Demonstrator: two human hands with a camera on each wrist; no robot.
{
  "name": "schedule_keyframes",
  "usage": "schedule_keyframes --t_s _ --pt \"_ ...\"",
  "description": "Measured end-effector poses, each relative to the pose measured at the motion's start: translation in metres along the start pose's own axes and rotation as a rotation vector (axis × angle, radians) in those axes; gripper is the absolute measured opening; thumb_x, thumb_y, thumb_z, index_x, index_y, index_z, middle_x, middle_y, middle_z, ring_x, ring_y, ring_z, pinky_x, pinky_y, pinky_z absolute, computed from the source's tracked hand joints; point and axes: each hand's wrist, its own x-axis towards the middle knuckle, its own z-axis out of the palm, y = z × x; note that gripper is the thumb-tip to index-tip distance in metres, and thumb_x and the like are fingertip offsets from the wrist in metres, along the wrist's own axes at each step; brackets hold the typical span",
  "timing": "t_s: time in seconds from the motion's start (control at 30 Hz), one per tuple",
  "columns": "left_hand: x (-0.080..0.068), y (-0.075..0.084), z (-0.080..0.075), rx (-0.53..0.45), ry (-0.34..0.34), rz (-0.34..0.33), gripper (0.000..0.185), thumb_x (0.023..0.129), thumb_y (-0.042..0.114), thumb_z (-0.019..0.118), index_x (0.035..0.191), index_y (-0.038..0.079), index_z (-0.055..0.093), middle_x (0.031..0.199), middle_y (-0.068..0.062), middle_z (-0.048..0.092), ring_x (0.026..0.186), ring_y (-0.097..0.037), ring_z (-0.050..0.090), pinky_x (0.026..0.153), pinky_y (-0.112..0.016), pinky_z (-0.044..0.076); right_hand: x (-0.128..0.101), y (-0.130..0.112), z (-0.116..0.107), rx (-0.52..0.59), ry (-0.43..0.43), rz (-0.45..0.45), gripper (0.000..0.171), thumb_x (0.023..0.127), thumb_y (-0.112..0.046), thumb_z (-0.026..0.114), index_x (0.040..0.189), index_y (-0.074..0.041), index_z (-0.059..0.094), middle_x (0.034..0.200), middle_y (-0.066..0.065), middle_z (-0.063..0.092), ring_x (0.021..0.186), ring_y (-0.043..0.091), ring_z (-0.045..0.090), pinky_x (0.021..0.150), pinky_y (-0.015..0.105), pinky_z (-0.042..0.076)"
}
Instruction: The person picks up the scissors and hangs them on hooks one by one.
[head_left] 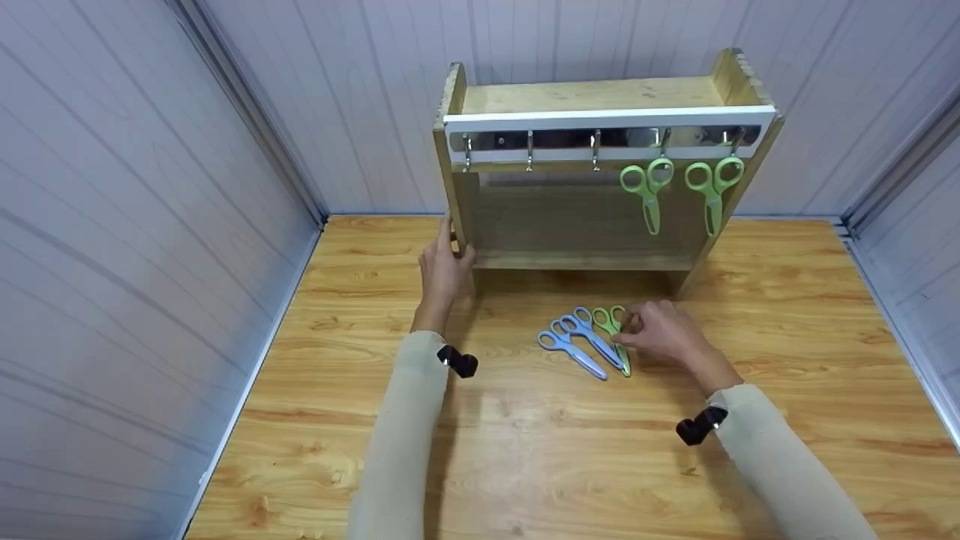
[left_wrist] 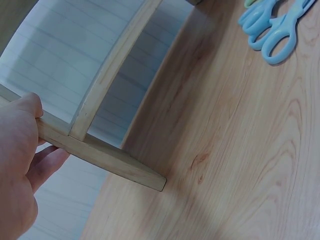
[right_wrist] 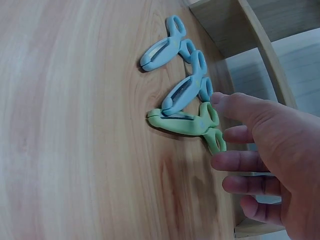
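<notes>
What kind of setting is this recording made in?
Probably a small staged recording booth, not a home or workshop: plain white panelled walls enclose a wooden table on three sides, and the only furnishing is a wooden hook rack with green scissors hanging.

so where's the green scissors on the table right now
In the head view the green scissors lie right of centre on the table, beside two blue scissors, at the right hand fingertips.

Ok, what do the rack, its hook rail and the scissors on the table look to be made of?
Rack: pale unfinished-looking wood, grain showing, possibly plywood.
Hook rail: shiny, mirror-like metal, probably steel, under a white strip.
Green scissors and two blue scissors: matte moulded plastic all over; no bare metal blade shows.
Table: glossy wood-grain top, maybe laminate.
</notes>
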Motion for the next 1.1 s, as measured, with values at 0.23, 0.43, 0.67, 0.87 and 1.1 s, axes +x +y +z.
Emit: schedule_keyframes --t_s 0.23,0.43,0.67,0.87,1.1 --pt "0.0004 -0.0008 0.0006 -0.004 -0.004 -0.011 0.069 0.106 0.009 0.072 0.171 0.011 0.046 0.141 -0.028 0.077 0.108 -0.039 0.086 0.093 -0.051 0.070 0.0004 0.0030 0.0032 -0.008 -0.006 0.000 0.039 0.094 -0.044 0.091 0.103 -0.007 0.083 0.091 0.007 0.082 0.075 0.018 0.061 0.065 0.031 0.044" --pt "0.0012 -0.0012 0.0009 -0.002 -0.006 -0.027 0.069 0.106 0.010 0.073 0.170 0.013 0.048 0.142 -0.028 0.077 0.109 -0.039 0.086 0.094 -0.051 0.070 0.0012 0.0036 0.0074 -0.013 -0.019 -0.005 0.038 0.094 -0.045 0.091 0.098 -0.008 0.082 0.090 0.006 0.080 0.076 0.018 0.060 0.066 0.032 0.043" --pt "0.0019 -0.0011 0.0011 0.020 -0.005 -0.018 0.064 0.107 0.011 0.073 0.167 0.010 0.051 0.140 -0.028 0.078 0.109 -0.039 0.086 0.095 -0.052 0.069 0.0019 0.0038 0.0102 -0.007 -0.060 0.010 0.036 0.096 -0.043 0.088 0.101 -0.008 0.081 0.091 0.006 0.078 0.077 0.018 0.060 0.068 0.032 0.043" --pt "0.0005 0.0000 0.0006 0.011 -0.005 -0.028 0.067 0.106 0.010 0.072 0.169 0.011 0.048 0.140 -0.028 0.078 0.109 -0.039 0.086 0.095 -0.052 0.070 0.0020 0.0020 0.0098 -0.016 -0.062 0.013 0.036 0.096 -0.044 0.088 0.101 -0.009 0.082 0.090 0.005 0.079 0.077 0.019 0.061 0.068 0.034 0.045" --pt "0.0007 0.0005 0.0005 0.006 -0.016 -0.041 0.071 0.107 0.011 0.072 0.173 0.015 0.045 0.142 -0.027 0.077 0.109 -0.038 0.086 0.094 -0.052 0.070 0.0019 0.0019 0.0100 -0.038 -0.055 -0.014 0.038 0.094 -0.044 0.090 0.101 -0.008 0.081 0.090 0.004 0.079 0.078 0.019 0.062 0.071 0.039 0.050"
